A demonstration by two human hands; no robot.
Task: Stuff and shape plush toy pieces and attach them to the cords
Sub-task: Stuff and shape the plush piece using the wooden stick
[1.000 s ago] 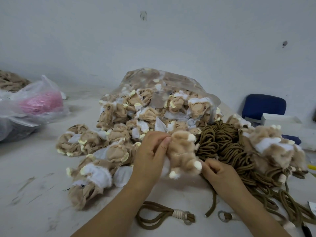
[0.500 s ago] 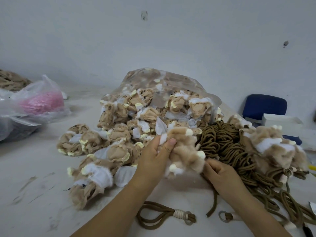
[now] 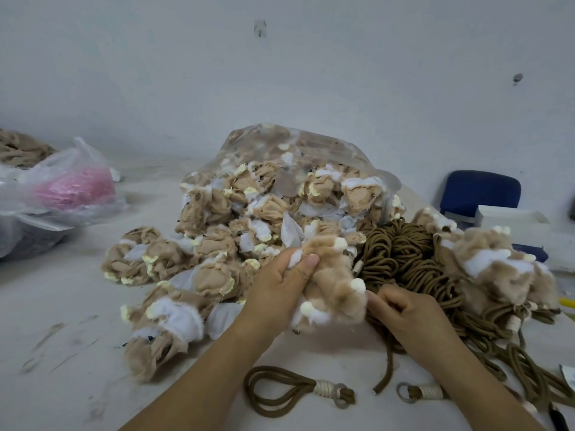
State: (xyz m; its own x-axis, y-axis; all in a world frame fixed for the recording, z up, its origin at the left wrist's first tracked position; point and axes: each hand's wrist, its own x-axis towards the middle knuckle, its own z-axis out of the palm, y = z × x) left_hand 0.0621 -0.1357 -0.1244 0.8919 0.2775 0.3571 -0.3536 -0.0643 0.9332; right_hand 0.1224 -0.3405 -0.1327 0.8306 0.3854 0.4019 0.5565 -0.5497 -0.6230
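Observation:
A tan plush toy piece (image 3: 334, 281) with cream paw tips is held above the table, in front of me. My left hand (image 3: 280, 290) grips its left side, thumb pressed on top near the white fabric. My right hand (image 3: 407, 312) sits at its lower right edge with curled fingers; whether they pinch the plush or a cord is unclear. A tangle of brown cords (image 3: 404, 259) lies just behind my right hand. One brown cord loop with a white wrap and ring (image 3: 295, 396) lies near the front edge.
A clear bag (image 3: 311, 150) spills unstuffed tan pieces (image 3: 217, 244) across the table middle. Finished fluffy pieces (image 3: 497, 269) lie on the right. A plastic bag holding something pink (image 3: 71, 185) stands far left. A blue chair (image 3: 479, 194) and white box (image 3: 510, 219) are back right.
The plush piece has been turned and lowered a little toward me. My left thumb has shifted onto its top, and my right hand has closed in on its lower edge.

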